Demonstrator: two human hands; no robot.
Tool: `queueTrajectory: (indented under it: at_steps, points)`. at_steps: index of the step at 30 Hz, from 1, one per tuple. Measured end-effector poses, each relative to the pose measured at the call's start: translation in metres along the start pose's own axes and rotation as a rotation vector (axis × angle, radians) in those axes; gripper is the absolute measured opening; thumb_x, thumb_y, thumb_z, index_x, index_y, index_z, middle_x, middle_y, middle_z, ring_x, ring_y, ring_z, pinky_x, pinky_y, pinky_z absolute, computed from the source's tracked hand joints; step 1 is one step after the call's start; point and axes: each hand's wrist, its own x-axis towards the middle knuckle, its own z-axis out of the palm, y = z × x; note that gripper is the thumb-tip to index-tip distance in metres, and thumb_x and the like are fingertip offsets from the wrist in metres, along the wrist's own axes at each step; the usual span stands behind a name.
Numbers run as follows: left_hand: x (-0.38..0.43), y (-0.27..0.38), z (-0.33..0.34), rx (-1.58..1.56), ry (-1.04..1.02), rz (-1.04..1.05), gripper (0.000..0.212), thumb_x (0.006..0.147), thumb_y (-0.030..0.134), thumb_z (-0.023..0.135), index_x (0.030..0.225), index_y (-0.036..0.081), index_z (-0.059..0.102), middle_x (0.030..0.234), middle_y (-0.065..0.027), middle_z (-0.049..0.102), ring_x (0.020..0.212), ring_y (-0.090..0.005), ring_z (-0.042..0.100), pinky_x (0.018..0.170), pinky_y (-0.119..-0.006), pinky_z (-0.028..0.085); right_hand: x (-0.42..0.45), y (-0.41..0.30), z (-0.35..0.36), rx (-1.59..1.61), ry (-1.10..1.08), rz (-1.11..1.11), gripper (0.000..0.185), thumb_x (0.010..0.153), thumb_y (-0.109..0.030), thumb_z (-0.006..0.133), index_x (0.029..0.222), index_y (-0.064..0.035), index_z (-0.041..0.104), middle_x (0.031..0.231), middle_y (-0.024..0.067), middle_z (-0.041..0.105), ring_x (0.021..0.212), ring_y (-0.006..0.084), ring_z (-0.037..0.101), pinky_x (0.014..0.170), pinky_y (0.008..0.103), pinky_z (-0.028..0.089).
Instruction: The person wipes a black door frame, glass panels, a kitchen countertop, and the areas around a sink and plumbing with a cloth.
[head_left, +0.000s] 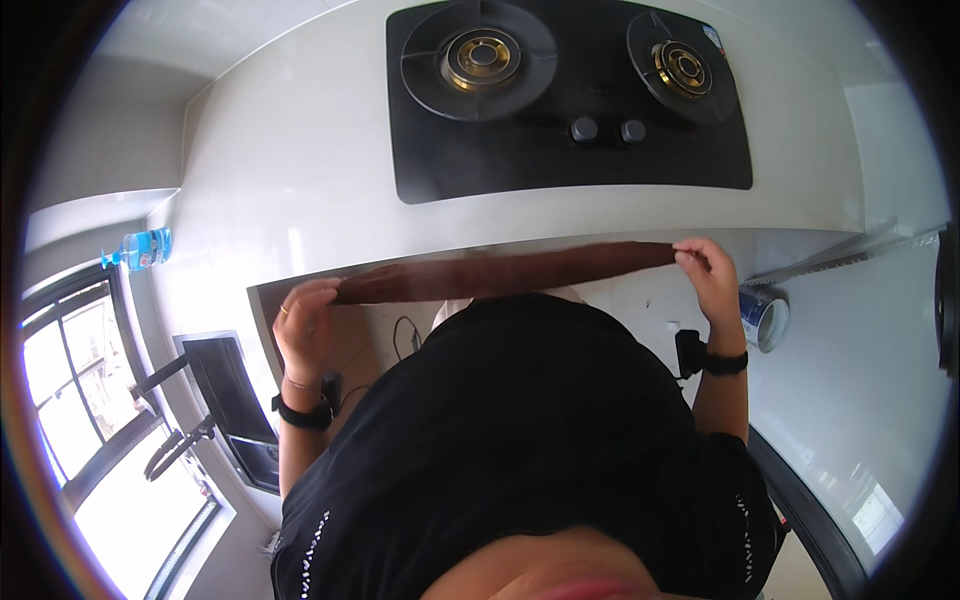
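Note:
A dark brown cloth (495, 276) is stretched out between my two hands, in front of my body and close to the worktop's front edge. It looks slightly blurred. At its left end, my left hand (304, 326) pinches it between thumb and fingers; a ring and a black wrist strap are on that side. My right hand (709, 274) grips the opposite end with its fingertips, a little higher in the picture. Beyond the cloth, a black gas hob (525, 161) with two burners and two knobs is set into the light worktop (300, 172).
On the left, a blue pump bottle (146, 250) stands near the window (82, 367). A dark sink (229, 390) with a black tap (180, 450) is below it. A blue-and-white bucket (769, 321) lies to the right of my right wrist, near the pale wall.

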Motion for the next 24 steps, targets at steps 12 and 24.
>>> queueTrajectory:
  at_steps: [12, 24]
  points:
    - [0.070, -0.101, 0.150, 0.058, 0.045, -0.090, 0.047, 0.082, 0.005, 0.057, 0.129, 0.006, 0.049, 0.136, -0.0163, 0.044, 0.127, -0.0350, 0.042, 0.103, -0.042, 0.037, 0.132, 0.046, 0.143, -0.556, 0.199, -0.606, 0.031, 0.084, -0.014, 0.061, 0.112, -0.0016, 0.056, 0.113, 0.0182, 0.058, 0.106, 0.0370, 0.054, 0.092, 0.0437, 0.043]
    - [0.086, -0.086, 0.233, 0.642, -0.339, -0.178, 0.070, 0.087, 0.060, 0.045, 0.146, 0.026, 0.029, 0.154, -0.0135, 0.013, 0.138, -0.0467, 0.012, 0.104, -0.067, 0.017, 0.165, 0.076, 0.244, -0.991, 0.263, -0.384, 0.076, 0.084, -0.051, 0.057, 0.137, -0.0014, 0.037, 0.143, 0.0253, 0.031, 0.131, 0.0457, 0.028, 0.103, 0.0581, 0.026]
